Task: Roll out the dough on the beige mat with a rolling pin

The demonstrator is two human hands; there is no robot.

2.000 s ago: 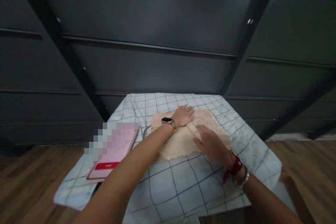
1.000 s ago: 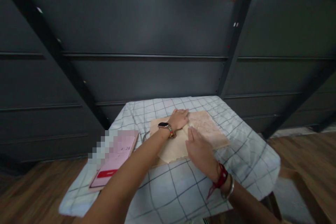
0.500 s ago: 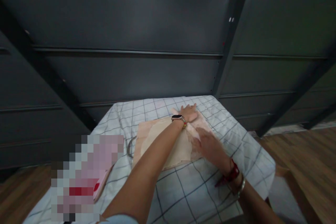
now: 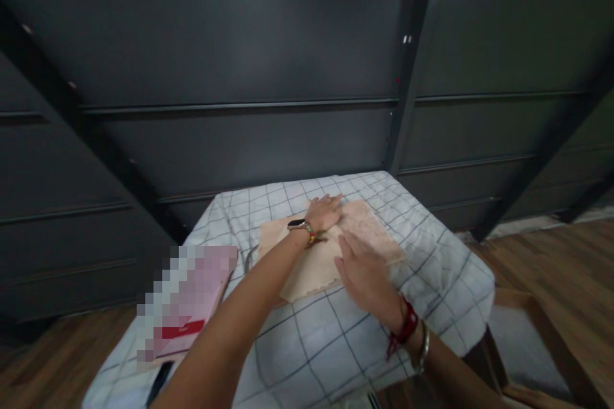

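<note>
My left hand (image 4: 324, 212) lies flat with fingers spread on the far part of a pale cream sheet (image 4: 311, 271). Its wrist carries a watch and a beaded bracelet. Closer to me, my right hand (image 4: 365, 273) rests palm down at the sheet's right side, fingers stretched and slightly blurred. A red band and a metal bangle circle that wrist. Under the cream sheet is a larger peach-coloured sheet (image 4: 369, 230), whose right part shows beyond my hands. Whether the sheets are paper or cloth, I cannot tell. My left forearm hides part of them.
A white tablecloth with dark grid lines (image 4: 432, 281) covers the table. At left lies a pink, partly pixelated item (image 4: 206, 287) with a red patch; a dark object (image 4: 160, 378) is near it. A dark panelled wall (image 4: 268, 153) stands behind. A cardboard box (image 4: 542, 332) sits lower right.
My left hand has slid left and a little nearer over the sheet. My right hand has shifted slightly left, and more of the peach sheet's right part shows. The camera view has shifted a little.
</note>
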